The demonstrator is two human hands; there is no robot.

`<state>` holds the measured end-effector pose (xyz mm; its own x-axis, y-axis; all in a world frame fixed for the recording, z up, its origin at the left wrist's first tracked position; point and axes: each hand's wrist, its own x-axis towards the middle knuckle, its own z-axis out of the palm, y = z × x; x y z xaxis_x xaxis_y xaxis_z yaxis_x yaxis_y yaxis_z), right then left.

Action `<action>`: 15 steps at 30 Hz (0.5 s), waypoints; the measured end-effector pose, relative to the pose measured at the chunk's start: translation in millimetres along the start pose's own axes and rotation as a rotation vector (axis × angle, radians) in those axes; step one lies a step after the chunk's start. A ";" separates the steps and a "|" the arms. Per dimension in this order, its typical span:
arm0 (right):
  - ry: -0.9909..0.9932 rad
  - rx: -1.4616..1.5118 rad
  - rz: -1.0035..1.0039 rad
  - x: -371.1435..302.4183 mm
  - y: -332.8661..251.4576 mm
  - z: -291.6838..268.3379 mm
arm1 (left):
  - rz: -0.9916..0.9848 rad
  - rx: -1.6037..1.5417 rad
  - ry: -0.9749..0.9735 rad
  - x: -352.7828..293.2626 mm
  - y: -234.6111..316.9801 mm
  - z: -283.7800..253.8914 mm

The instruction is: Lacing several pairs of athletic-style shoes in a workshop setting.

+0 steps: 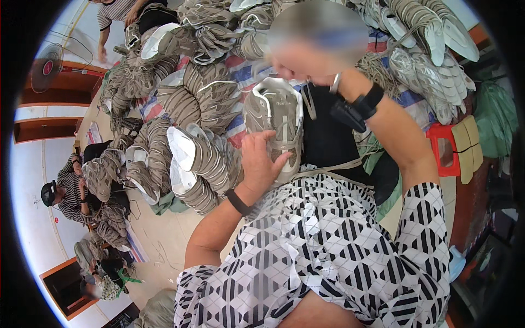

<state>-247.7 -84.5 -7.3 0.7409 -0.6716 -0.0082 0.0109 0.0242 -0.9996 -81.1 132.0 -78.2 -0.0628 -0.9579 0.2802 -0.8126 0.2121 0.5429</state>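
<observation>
A taupe shoe upper (283, 117) with white lining edges and a partly laced front rests before me, its opening pointing away. My left hand (258, 161) grips its toe half, fingers on top and thumb along the right side near the laces. Just past the collar is my right hand (306, 63), largely covered by a blurred patch; the visible fingers look curled, and what they hold is hidden. A flat beige lace (309, 101) hangs below this hand, beside the upper. Black cloth (328, 128) lies under and right of the upper.
Nested stacks of similar uppers (199, 101) surround me on a striped sheet (240, 76). More uppers (432, 71) are piled at far right, near a red stool (444, 150) and a green bag (495, 112). Other people (68, 188) sit at left. A fan (48, 66) stands beyond.
</observation>
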 end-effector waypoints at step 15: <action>-0.231 -0.105 -0.237 -105.2 -145.1 33.5 | -0.283 -0.533 -0.052 13.0 -18.3 -17.2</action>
<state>-304.7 7.4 139.5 0.8586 -0.4638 0.2185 0.1405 -0.1969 -0.9703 -57.0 119.0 -70.8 0.0741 -0.9966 0.0357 -0.4007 0.0030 0.9162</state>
